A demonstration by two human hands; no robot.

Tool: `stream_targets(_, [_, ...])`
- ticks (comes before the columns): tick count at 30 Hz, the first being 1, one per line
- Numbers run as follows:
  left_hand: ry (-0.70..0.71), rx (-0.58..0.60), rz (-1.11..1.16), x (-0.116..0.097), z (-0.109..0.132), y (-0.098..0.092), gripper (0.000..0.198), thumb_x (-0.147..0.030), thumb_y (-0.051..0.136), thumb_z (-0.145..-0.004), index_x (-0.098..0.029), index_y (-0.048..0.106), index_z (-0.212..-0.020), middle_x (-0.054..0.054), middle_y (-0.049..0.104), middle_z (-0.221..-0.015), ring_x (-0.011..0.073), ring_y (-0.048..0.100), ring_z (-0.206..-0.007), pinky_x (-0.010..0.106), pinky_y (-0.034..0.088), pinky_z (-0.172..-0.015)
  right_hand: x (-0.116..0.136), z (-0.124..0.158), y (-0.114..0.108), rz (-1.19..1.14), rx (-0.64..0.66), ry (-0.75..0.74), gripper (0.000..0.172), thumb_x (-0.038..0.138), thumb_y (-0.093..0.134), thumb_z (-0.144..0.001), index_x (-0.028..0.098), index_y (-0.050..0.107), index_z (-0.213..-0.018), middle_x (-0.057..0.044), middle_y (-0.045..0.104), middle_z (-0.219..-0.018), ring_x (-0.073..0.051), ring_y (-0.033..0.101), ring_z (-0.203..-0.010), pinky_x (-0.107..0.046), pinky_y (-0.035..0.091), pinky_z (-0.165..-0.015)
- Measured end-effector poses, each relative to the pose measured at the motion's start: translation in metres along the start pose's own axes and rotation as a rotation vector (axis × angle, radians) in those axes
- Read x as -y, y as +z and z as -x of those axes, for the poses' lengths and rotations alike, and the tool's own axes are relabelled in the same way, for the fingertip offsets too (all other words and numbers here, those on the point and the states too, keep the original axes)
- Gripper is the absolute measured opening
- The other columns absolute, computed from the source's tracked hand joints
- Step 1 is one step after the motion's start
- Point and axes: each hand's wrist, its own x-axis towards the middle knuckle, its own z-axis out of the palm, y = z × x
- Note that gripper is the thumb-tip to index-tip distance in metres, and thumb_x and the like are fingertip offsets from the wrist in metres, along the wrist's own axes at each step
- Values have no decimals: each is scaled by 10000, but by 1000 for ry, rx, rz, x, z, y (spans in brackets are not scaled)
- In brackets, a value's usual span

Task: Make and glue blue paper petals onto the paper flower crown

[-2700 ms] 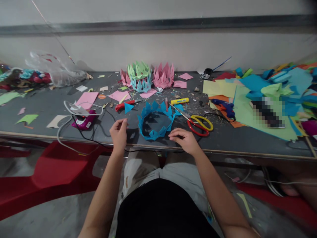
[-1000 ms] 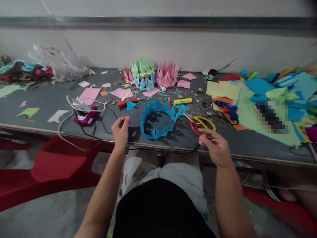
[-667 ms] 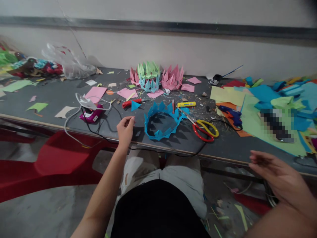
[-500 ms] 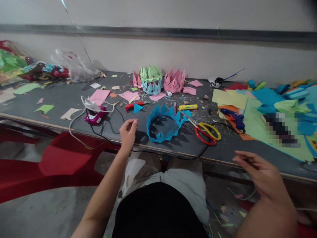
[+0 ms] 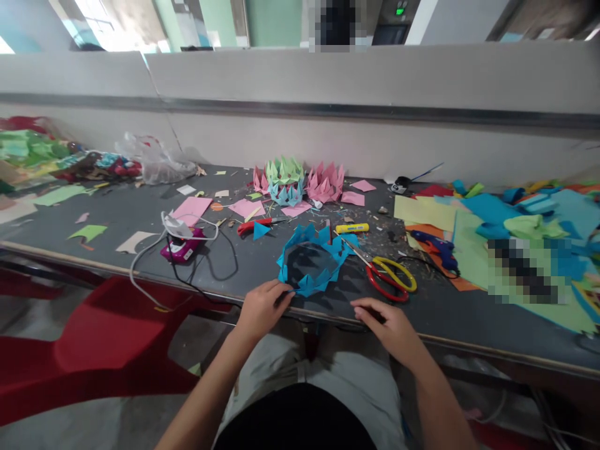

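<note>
A ring-shaped blue paper crown [image 5: 315, 284] with pointed folds sits near the table's front edge. At its near left rim, my left hand [image 5: 265, 306] pinches the paper between thumb and fingers. My right hand [image 5: 387, 322] hovers over the table edge, right of the crown and apart from it, fingers loosely bent with nothing visible in them. Close by lie scissors [image 5: 389, 278] with one red and one yellow handle, blades toward the crown. A yellow tube [image 5: 352, 229], a red-handled tool [image 5: 254, 226] and a small blue paper triangle [image 5: 261, 230] lie behind the crown.
Green, light blue and pink paper crowns [image 5: 325, 183] stand at the back. Left is a purple power strip [image 5: 182, 249] with looping cables. On the right, a blue glue gun [image 5: 435, 245] lies among coloured paper sheets [image 5: 473, 250]. A red chair [image 5: 112, 337] stands at left.
My left hand has moved right and taken hold of the crown's near rim. My right hand has come left, closer to the crown. The camera view has tilted up.
</note>
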Motion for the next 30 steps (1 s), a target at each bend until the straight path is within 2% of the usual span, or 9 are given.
stream_targets(3, [-61,-99,72,2,3,-12,121,-264,514,-858,-205,619,-859,9,639,-724,126,602,-646,218,463,-606,7,-4,6,11,5,-38,247,390,513,-823,219,680,-885,-54,710,-893,-222,650,-824,-315,507,-709])
stream_targets(9, [-171,-390,113,14,7,-43,84,-253,567,-822,-186,615,-838,9,623,-723,119,559,-604,226,454,-604,4,-4,11,4,-8,-50,239,368,513,-820,209,683,-876,-61,714,-888,-224,651,-827,-331,508,-720])
stream_targets(14, [-194,-545,54,24,8,-51,93,-232,560,-819,-175,622,-860,30,638,-766,134,577,-657,243,458,-636,-2,-1,8,14,-40,-23,241,373,517,-810,210,687,-864,-63,717,-883,-226,655,-819,-334,510,-714])
stream_targets(17, [-159,-521,8,26,9,-45,111,-218,545,-823,-179,627,-887,26,642,-758,126,568,-619,243,460,-624,-3,-1,8,14,-61,-32,236,368,519,-808,209,687,-855,-65,718,-879,-227,655,-825,-335,510,-719])
stream_targets(23, [-56,-367,41,12,9,-19,159,-160,505,-837,-199,622,-937,19,634,-728,129,592,-651,232,476,-647,8,-1,13,-8,-65,-76,214,349,516,-819,218,685,-838,-60,718,-861,-222,659,-795,-325,515,-696])
stream_targets(26, [40,-283,68,4,6,-3,194,-137,488,-838,-206,618,-964,32,658,-778,137,617,-707,232,486,-669,29,1,13,-68,-45,-187,185,320,522,-832,232,684,-837,-49,711,-824,-195,653,-766,-292,511,-679])
stream_targets(30, [117,-184,57,-6,-4,14,184,-174,476,-862,-202,620,-974,43,673,-809,148,633,-736,241,498,-671,67,20,9,-275,14,-435,165,311,517,-849,275,673,-890,-27,685,-723,-164,629,-665,-287,502,-625])
